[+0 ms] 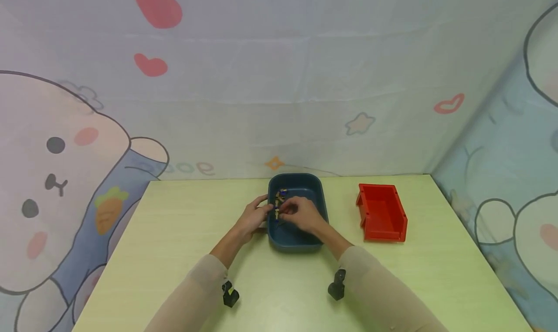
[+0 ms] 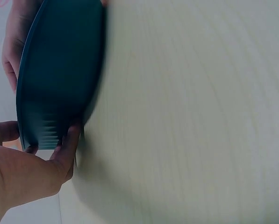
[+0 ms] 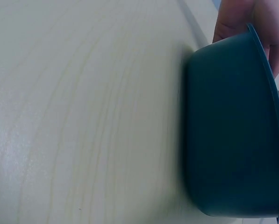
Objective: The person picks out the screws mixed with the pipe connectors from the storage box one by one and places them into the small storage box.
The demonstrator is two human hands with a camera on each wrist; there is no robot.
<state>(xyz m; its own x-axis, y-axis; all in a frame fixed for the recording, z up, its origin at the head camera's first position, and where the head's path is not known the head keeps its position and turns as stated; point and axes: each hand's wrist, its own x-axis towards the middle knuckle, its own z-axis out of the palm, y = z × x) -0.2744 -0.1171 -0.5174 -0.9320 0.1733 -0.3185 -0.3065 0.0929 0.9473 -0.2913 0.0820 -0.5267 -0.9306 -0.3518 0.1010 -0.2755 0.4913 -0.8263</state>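
A dark blue-green plastic basin (image 1: 301,247) with rounded corners stands at the middle of the table's far side. My left hand (image 1: 253,218) grips its left wall, the thumb by the rim and the fingers against the outside, as the left wrist view shows. Several small gold and purple pieces (image 1: 277,211) lie inside along the left wall; they are too small to identify. My right hand (image 1: 302,214) reaches into the basin with bent fingers at these pieces. Whether it pinches one is hidden. The right wrist view shows mostly the basin's outer wall (image 3: 232,126).
An open red plastic bin (image 1: 382,213) stands to the right of the basin. Behind the pale wooden table (image 1: 187,211) hangs a printed cloth backdrop (image 1: 279,80). A black camera mount (image 1: 230,294) sits at the left wrist, another camera mount (image 1: 337,286) at the right.
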